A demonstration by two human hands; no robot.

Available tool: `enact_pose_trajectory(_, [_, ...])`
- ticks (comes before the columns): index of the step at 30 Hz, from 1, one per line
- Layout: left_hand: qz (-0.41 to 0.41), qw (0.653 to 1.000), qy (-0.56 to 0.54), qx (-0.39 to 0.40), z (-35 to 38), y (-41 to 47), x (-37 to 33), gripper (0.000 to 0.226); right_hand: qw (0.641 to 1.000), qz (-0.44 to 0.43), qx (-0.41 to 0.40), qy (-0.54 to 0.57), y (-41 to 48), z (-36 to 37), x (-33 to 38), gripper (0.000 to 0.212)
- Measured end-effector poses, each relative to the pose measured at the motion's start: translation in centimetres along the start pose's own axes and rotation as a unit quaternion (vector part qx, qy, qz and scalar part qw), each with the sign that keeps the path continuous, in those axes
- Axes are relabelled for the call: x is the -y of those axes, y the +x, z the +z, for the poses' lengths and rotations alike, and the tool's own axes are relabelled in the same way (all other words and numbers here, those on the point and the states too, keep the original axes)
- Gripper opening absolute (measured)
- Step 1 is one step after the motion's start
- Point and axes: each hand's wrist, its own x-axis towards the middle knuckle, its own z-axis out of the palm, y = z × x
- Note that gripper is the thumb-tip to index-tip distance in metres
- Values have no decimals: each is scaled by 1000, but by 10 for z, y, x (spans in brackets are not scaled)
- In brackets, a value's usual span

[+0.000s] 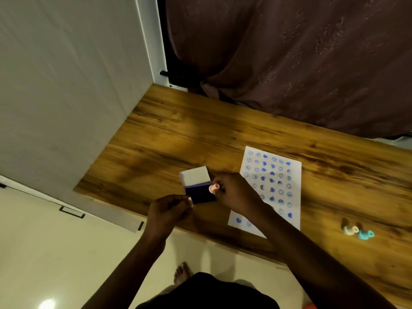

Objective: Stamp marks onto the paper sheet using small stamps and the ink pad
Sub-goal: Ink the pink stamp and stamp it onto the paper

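1. The right hand pinches a small pink stamp between thumb and fingers, holding it at the right edge of the ink pad; whether the stamp face touches the ink cannot be told.
2. The left hand is curled, its fingertips at the pad's near left corner, steadying it.
3. The pad is a dark blue block, its white lid open and standing up on the far side.
4. The pad lies on the table, just left of the paper and not far from the table's near edge.
5. The paper lies flat, its near left corner reaching close to the table's near edge. Rows of blue marks, hearts and round faces, cover most of it; the right forearm crosses its near left part and hides some of them.
6. Two more stamps lie on their sides, touching, right of the paper: a white one and a teal one.
7. The far and left parts of the table are bare wood, leaving wide room there.
8. A curtain hangs along the table's far edge, and a white wall meets its left end.
9. A bare foot stands on the pale floor under the near edge.
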Motion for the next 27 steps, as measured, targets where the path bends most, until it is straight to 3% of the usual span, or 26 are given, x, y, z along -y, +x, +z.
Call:
enact_pose_trajectory(6, [2,1000,13,2,-23,4,1,8,995,-4,30,-100,19,13,9,16])
enact_pose_trajectory(9, [1,1000,20,6,-29,9,3,8,990,-5,55,-129,23,17,12,25])
enact_pose_trajectory(23, [-23,999,-9,23,-25,19,1,10,976,10,117,-181,25,27,14,33])
enact_pose_trajectory(27, [-24,999,-2,20,-23,20,-1,12,974,-25,65,-217,22,22,20,16])
